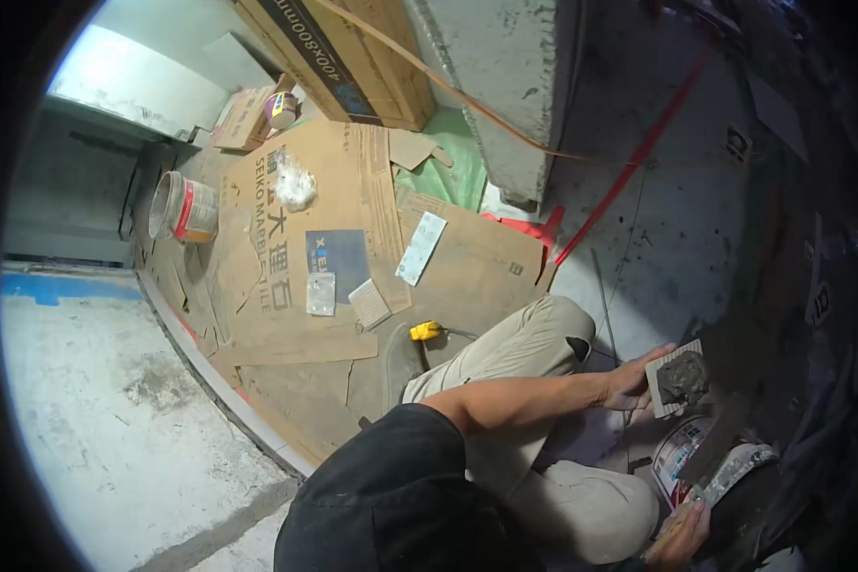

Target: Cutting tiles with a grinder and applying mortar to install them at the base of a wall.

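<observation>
My left hand [631,383] grips a small pale tile [655,389] by its edge, at the right. Grey mortar [684,377] is heaped on the tile's upturned face. Lower down, my right hand [682,530] is closed around the handle of what looks like a putty knife [720,448]; its dark, broad blade points up toward the tile. Beneath the blade stands a bucket [679,452] with a printed label and a mortar-smeared rim. Shadow hides the inside of the bucket.
Cardboard [334,153] covers the floor, carrying a long pale tile [421,248], two small tiles [321,294] and crumpled plastic [294,183]. A yellow tool [426,331] lies beside my shoe. Farther off are another bucket [183,208], a tall carton [353,57] and a concrete pillar [496,76].
</observation>
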Demonstrator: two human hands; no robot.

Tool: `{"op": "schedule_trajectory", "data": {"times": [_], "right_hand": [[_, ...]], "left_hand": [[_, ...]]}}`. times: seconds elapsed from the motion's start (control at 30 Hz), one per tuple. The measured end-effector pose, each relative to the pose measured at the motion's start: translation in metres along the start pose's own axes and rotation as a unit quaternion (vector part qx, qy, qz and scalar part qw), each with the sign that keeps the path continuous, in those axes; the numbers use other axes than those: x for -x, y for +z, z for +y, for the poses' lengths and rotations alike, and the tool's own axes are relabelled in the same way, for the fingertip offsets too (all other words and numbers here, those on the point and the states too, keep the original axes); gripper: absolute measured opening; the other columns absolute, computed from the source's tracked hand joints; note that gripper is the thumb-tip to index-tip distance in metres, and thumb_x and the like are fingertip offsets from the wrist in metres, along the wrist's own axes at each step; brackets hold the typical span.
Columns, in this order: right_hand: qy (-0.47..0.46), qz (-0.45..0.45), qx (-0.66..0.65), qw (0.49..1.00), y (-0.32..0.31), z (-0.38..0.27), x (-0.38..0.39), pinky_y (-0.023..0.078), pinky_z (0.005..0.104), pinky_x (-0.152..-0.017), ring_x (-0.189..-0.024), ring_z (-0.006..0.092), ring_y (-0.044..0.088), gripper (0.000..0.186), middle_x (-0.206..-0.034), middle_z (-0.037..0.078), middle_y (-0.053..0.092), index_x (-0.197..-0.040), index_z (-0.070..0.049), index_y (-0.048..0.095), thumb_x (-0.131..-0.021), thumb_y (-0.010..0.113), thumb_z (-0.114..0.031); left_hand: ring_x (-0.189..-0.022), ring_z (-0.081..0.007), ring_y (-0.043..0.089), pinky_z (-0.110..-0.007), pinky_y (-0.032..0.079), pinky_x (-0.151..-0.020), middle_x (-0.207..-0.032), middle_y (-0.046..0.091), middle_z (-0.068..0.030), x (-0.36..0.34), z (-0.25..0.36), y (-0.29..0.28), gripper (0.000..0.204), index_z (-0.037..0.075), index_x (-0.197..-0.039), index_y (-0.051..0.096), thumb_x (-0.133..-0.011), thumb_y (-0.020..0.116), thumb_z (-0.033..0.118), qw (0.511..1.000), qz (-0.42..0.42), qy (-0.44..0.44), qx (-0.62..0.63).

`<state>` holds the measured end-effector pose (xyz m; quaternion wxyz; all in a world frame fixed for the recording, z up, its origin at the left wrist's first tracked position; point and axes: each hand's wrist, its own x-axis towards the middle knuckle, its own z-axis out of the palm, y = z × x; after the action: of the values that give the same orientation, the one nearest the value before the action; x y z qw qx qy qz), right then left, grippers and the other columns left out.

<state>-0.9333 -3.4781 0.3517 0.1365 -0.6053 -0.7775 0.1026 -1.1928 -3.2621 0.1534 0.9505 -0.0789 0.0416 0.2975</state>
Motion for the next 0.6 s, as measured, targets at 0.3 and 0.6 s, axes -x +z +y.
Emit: {"op": "schedule_trajectory", "data": {"times": [0.3,0.6], "right_hand": [[0.469,0.029,-0.282,0.836,0.012,0.005,-0.018,0.060,0.0491,-0.083,-0.101,0.0492,0.070,0.055,-0.123,0.036,0.070,-0.145,0.010,0.061,-0.117,0.051,-0.036],[0.386,0.033,-0.212,0.897,0.030,0.038,-0.025,0.046,0.0429,-0.111,-0.123,0.0346,0.062,0.059,-0.126,0.023,0.066,-0.132,0.011,0.064,-0.118,0.051,-0.045]], "left_hand": [[-0.119,-0.0254,0.076,-0.042,0.062,-0.107,-0.139,0.076,-0.0117,0.003,0.006,0.008,0.071,0.009,-0.147,0.065,-0.111,0.050,0.068,0.999,-0.022,-0.004,-0.039],[-0.120,-0.0201,0.075,-0.040,0.061,-0.106,-0.139,0.076,-0.0072,-0.001,0.000,-0.009,0.068,0.010,-0.149,0.065,-0.113,0.051,0.065,0.996,0.012,0.017,-0.084]]}}
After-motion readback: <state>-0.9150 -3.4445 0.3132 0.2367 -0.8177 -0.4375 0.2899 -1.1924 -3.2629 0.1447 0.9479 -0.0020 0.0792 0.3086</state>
